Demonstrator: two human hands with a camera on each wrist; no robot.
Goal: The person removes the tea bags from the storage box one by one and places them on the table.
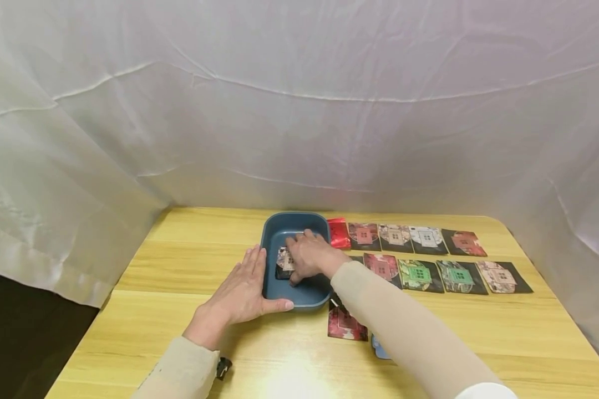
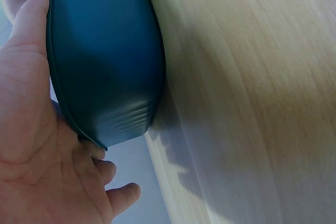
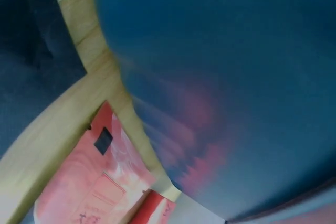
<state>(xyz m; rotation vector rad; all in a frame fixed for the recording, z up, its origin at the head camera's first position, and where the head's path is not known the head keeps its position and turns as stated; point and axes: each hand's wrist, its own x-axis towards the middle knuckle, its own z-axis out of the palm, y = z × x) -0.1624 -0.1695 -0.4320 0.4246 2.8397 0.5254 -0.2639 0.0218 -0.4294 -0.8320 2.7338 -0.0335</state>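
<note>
A dark blue bin [image 1: 304, 299] with rounded corners stands near the table's far edge. My left hand [image 1: 244, 291] lies with straight fingers along the bin's left side, its thumb at the near rim. In the left wrist view, the palm is against the blue rim [image 2: 58, 93]. My right hand [image 1: 311, 256] reaches down inside the bin, bent fingers and thumb at the right edge of a small dark packet [image 1: 283, 263] with a pale printed panel. The right wrist view shows the bin's outer wall [image 3: 210, 77] and hides the fingers.
Several flat printed packets [image 1: 419, 276] lie in two rows right of the bin. A shiny red packet [image 1: 338, 233] is beside its rim, and a dark red one [image 1: 346, 324] lies nearer. A blue object [image 1: 379, 349] shows partly under my right forearm. A small black item [image 1: 223, 368] is by the left sleeve.
</note>
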